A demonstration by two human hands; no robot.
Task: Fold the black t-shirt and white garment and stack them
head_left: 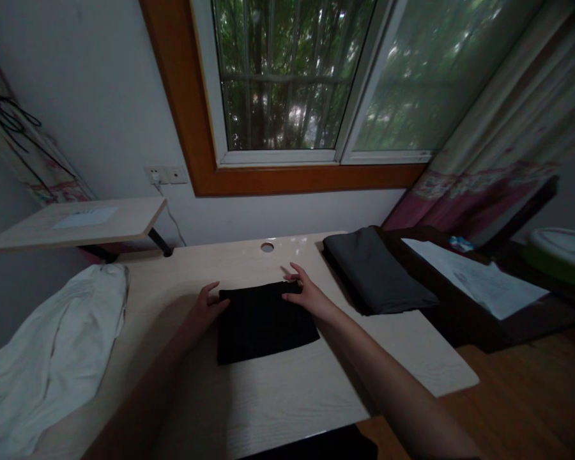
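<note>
- Fabric, white, rumpled, lower left.
- Left hand, left of centre: loosely open, thumb at the black cloth.
- Black cloth, lower centre, flat on the table: best smoothed lightly, edges square.
- Right hand, right of centre: open, thumb over the cloth.

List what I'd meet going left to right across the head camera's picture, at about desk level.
Rumpled white cloth, bare left hand, folded black rectangular cloth, bare right hand over its right side, folded dark grey cloth, flat white paper sheet, blurred round green object with a pale top.
</note>
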